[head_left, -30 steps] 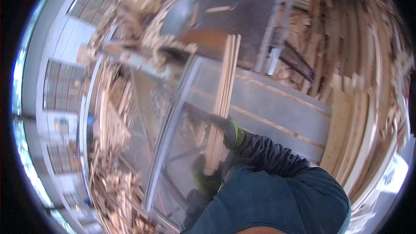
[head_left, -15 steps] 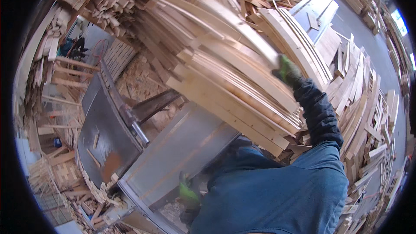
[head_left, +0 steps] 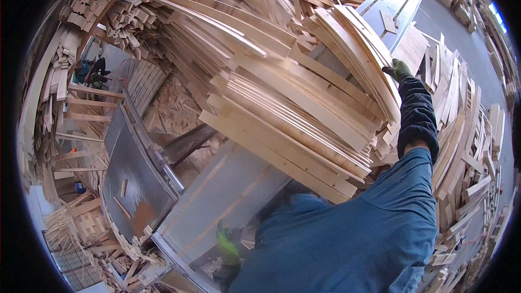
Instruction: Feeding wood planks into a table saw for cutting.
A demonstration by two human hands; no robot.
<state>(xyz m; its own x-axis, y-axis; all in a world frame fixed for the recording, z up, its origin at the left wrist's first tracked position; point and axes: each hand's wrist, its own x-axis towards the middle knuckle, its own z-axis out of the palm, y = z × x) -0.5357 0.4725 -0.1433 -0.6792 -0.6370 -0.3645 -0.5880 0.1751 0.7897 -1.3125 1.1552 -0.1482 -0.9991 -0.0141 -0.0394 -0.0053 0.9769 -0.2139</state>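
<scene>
My right hand (head_left: 400, 71), in a dark and green glove, reaches out at the upper right, its fingers curled over the end of a board in a stack of long pale boards (head_left: 353, 49). My left hand (head_left: 228, 244), in a bright green glove, is low beside a grey metal table top (head_left: 217, 195), near my body; its fingers are too indistinct to read. A layered pile of flat pale planks (head_left: 287, 141) lies between my arms, across the far end of that table.
A dark metal plate (head_left: 130, 179) with a steel bar is at the left. Scrap wood (head_left: 108, 249) and strip bundles (head_left: 92, 5) surround me. A person (head_left: 95, 73) is partly visible at the upper left. A grey panel (head_left: 388, 5) and floor (head_left: 456, 38) lie beyond the right stack.
My view has swung from the metal table and held strips toward the board piles. My right hand, carrying a board half a second ago, has moved up and right onto the right stack.
</scene>
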